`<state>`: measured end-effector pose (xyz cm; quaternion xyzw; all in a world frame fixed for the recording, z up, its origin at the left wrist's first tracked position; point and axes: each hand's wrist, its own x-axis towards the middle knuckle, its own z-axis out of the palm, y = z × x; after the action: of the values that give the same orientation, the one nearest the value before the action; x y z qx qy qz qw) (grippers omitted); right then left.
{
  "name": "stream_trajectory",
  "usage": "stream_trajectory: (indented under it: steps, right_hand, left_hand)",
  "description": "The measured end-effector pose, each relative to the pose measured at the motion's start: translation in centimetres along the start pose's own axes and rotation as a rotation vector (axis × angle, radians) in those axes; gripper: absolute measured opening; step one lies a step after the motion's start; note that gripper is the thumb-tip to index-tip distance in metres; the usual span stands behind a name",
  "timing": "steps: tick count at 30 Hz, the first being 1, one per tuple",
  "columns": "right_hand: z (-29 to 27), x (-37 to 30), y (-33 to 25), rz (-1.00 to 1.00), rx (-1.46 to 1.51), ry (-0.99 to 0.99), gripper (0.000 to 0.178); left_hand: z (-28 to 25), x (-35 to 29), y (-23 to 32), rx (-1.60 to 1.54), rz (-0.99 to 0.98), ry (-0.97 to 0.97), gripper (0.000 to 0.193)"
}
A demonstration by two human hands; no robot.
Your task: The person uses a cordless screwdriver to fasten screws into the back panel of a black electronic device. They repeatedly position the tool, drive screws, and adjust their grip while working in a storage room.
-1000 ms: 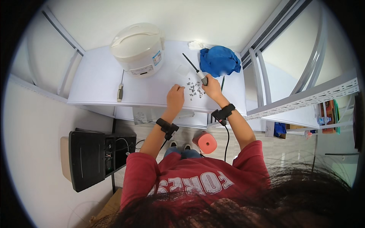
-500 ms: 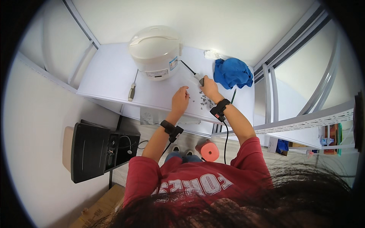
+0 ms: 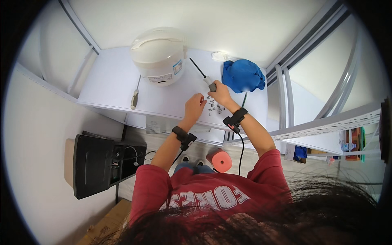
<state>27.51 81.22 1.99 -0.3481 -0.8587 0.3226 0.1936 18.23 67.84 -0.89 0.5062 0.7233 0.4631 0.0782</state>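
My right hand (image 3: 221,94) grips a screwdriver with a grey handle (image 3: 210,84) and a dark shaft. The shaft points up and left, and its tip is just right of a white rice cooker (image 3: 157,59). Close beside it, my left hand (image 3: 195,107) has its fingers curled together; what they hold, if anything, is too small to make out. Small grey screws (image 3: 214,107) lie scattered on the white table (image 3: 110,81) between and below my hands. A second screwdriver (image 3: 134,99) with a pale handle rests left of the cooker.
A bunched blue cloth (image 3: 243,76) lies at the right, with a crumpled white tissue (image 3: 220,56) behind it. A thin dark green tool (image 3: 245,99) is in front of the cloth. Metal frame posts (image 3: 284,98) border the table's right side. A pink stool (image 3: 221,160) stands below.
The whole view has shifted slightly. My right hand has tilted the screwdriver a little more upright, its tip farther back beside the cooker. My left hand has come slightly nearer the screws.
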Motion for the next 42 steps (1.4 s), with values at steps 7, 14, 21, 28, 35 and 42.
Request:
stream_trajectory:
  steps: [7, 14, 21, 28, 35, 42]
  right_hand:
    - [-1.2, -3.1, -0.9, 0.022, 0.084, 0.039, 0.031]
    - [-2.0, -4.0, 0.0, 0.024, 0.052, 0.116, 0.029]
    - [-3.5, -2.2, 4.4, 0.051, -0.167, 0.075, 0.035]
    - [-1.5, -1.6, 4.1, 0.049, -0.211, -0.021, 0.036]
    - [-0.3, -0.9, 4.2, 0.053, -0.261, 0.005, 0.033]
    - [-0.3, -0.8, 4.5, 0.082, -0.199, -0.005, 0.034]
  left_hand:
    - [2.8, 0.6, 2.0, -0.044, -0.057, -0.038, 0.013]
    - [4.3, 0.4, 1.9, 0.003, 0.043, 0.009, 0.011]
    - [3.1, 0.6, 1.1, -0.018, 0.021, -0.022, 0.010]
    - [2.2, 0.4, -0.4, -0.005, -0.020, -0.040, 0.008]
    - [1.8, 0.4, -0.3, -0.009, -0.019, -0.039, 0.008]
    - [2.5, 0.2, -0.6, -0.023, 0.033, 0.000, 0.007]
